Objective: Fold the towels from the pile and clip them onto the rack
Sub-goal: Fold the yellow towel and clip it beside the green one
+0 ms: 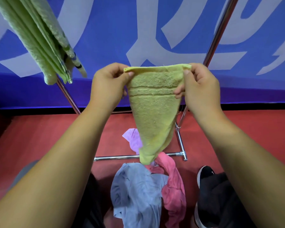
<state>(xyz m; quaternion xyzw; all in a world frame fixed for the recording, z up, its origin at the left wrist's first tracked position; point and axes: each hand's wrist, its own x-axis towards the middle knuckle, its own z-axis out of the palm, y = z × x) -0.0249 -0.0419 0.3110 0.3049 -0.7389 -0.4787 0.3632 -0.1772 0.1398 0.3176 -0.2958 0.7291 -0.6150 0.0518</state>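
both hands up front: left hand point(108, 84) and right hand point(200, 87) each pinch a top corner of the yellow towel point(153, 109), which hangs above the pile point(146, 186) on the floor point(39, 137). green towels point(39, 35) hang far left on the rack point(219, 35).

Both hands point(155, 86) pinch a yellow towel's point(152, 112) top corners.

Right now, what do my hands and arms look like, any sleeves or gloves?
The left hand and right hand are bare: no gloves, rings or watch show. The left forearm and right forearm show no sleeve as far as the frame reaches.
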